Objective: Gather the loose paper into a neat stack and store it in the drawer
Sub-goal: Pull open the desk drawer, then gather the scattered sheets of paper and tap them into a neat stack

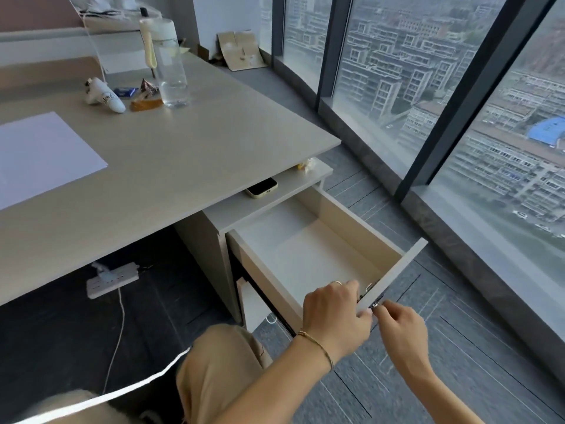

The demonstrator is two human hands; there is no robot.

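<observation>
White paper [39, 154] lies flat on the beige desk [183, 142] at the left, far from both hands. To the right, under the desk, the top drawer [351, 223] of a cabinet is pulled out, and its pale inside shows nothing in it. My left hand [333, 313] has its fingers hooked over the top edge of the drawer front. My right hand [400, 328] sits just right of it, pinching a small metal key [374, 306] on the outer face of the drawer front.
A clear water bottle [169, 62], a white tube [104, 96] and snack wrappers [146, 96] stand at the desk's back. A phone [262, 188] lies on the shelf above the drawer. A power strip [111, 280] lies under the desk. Floor-to-ceiling windows [458, 117] run along the right.
</observation>
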